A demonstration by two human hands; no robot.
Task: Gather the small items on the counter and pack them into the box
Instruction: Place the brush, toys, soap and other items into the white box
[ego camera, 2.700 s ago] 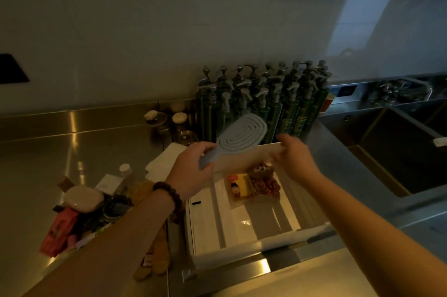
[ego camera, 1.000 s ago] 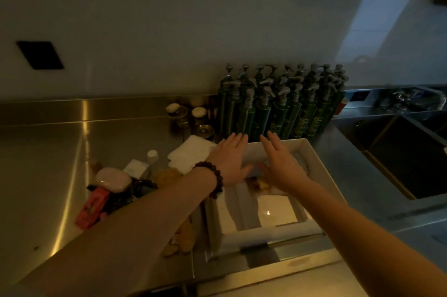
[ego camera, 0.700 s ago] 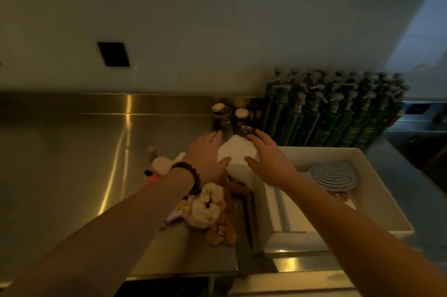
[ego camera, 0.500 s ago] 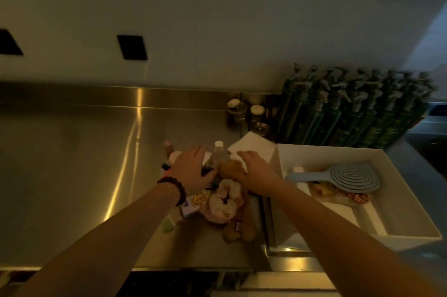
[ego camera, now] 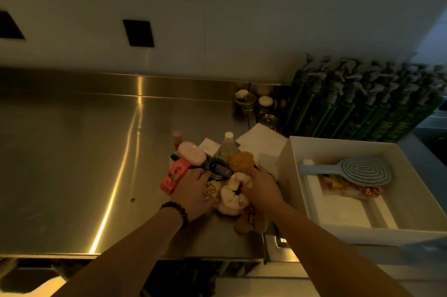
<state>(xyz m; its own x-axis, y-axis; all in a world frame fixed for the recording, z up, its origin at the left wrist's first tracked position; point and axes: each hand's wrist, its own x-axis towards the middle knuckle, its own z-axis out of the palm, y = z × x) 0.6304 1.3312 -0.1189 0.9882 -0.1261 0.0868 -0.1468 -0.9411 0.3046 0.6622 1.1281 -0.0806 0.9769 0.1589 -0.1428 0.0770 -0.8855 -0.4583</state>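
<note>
Items (ego camera: 219, 175) – dim jumbled heap | both hands' fingers – grip unclear | box (ego camera: 411, 231) beside

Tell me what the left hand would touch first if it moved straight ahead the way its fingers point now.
Most likely the round dark tin: the left hand points up and slightly right, and its fingertips lie just short of the tin. The pink oval case sits farther along. Depth is unclear in this dim light.
</note>
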